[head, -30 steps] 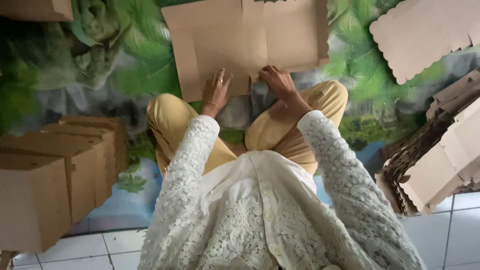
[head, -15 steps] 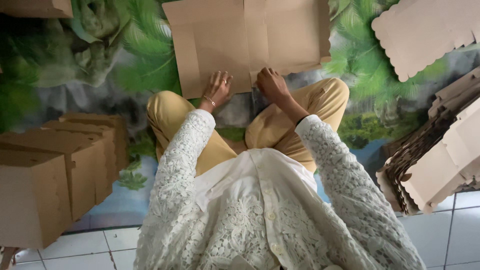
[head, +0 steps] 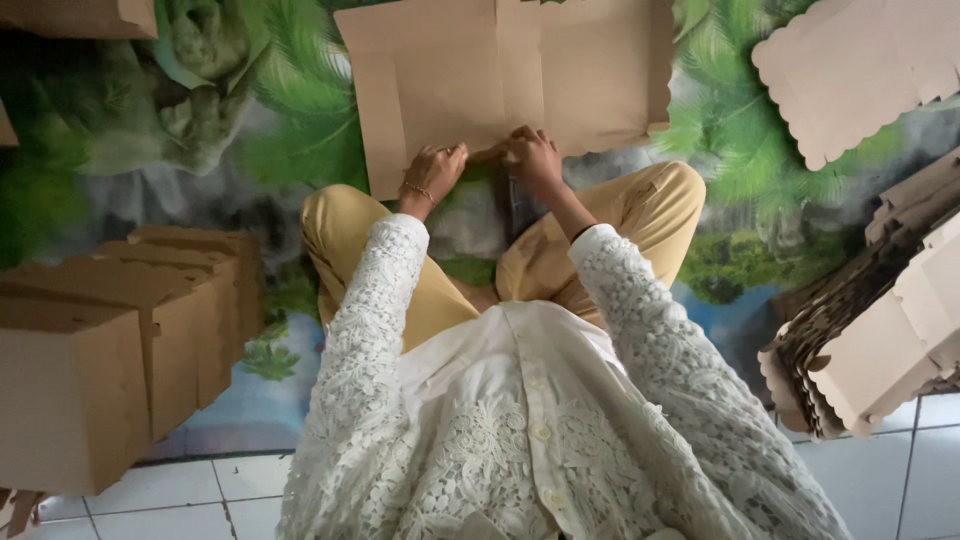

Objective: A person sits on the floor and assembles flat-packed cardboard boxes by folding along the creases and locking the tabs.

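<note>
A flat cardboard sheet [head: 510, 85] is gripped at its near edge by both hands.

The sheet is spread on a leaf-printed mat [head: 200, 150], just beyond the knees. Its near edge is pinched by the left hand [head: 432, 172] with fingers curled, and by the right hand [head: 532, 158], closed on the same edge just beside it. Folded boxes [head: 110, 350] are stacked at the left; a pile of flat scalloped blanks [head: 880, 340] is seen at the right, and a single blank [head: 860, 70] lies well apart at the top right.
</note>
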